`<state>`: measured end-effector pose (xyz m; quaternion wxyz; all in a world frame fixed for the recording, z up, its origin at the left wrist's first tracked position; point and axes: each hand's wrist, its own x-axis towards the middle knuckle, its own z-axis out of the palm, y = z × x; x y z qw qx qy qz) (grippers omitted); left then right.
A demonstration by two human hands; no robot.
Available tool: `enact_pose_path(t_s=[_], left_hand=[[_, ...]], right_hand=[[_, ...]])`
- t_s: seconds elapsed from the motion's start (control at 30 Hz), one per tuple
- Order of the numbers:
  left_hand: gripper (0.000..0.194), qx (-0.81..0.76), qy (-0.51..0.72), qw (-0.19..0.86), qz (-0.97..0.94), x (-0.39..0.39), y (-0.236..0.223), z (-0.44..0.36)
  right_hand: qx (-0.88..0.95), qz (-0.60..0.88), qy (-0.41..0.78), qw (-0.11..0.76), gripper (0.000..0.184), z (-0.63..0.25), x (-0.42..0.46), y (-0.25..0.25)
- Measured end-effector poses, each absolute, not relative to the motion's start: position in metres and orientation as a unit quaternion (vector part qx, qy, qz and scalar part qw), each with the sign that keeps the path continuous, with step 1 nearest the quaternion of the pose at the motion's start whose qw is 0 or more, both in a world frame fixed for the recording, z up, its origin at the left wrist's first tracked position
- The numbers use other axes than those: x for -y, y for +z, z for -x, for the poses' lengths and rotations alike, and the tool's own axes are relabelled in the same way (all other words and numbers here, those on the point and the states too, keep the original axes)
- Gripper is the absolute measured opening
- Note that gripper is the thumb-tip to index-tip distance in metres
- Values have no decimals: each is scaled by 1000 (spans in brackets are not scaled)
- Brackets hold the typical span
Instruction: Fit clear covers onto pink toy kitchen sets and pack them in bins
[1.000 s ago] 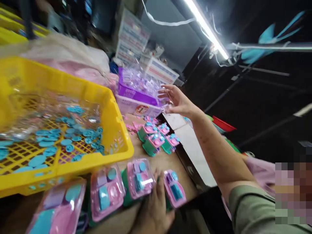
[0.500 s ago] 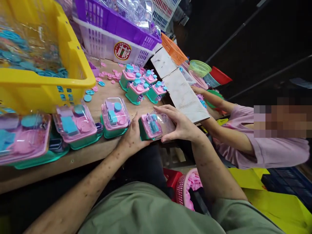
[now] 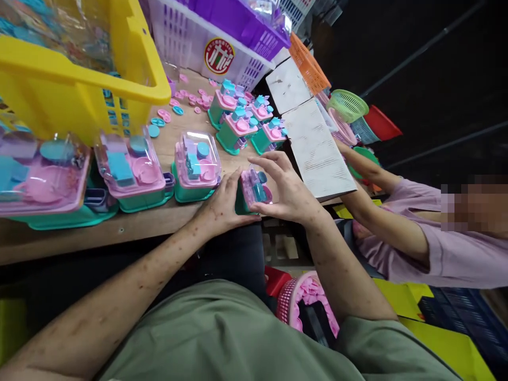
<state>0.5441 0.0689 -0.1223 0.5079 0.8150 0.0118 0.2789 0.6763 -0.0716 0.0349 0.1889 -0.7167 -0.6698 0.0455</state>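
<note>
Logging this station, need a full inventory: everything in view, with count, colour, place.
Toy in hands: 1, pink and green, table's front edge
Lidded toys: 3, pink and green, row along front edge
Open toys: at least 4, pink and green, mid-table
Pink pieces: many, loose behind
Blue discs: 3, beside yellow crate
Yellow crate: 1, left
Purple crate: 1, atop white crate
White crate: 1, far side
White panels: 2, right
Small baskets: several, mixed colours, beyond panels
Table: 1, brown
Pink basket: 1, below
Co-worker: 1, pink shirt, right
Left hand, right hand: on toy
Shirt: 1, green, bottom
</note>
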Motion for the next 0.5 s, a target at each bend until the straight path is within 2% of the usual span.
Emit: enact_pose_path(t_s=[0.17, 0.5], left_hand=[[114, -3, 295, 506, -811, -69, -121, -543], [108, -14, 318, 497, -808, -65, -118, -541]], right_hand=[[633, 744, 16, 213, 56, -668, 69, 30], [627, 755, 2, 193, 47, -662, 64, 33]])
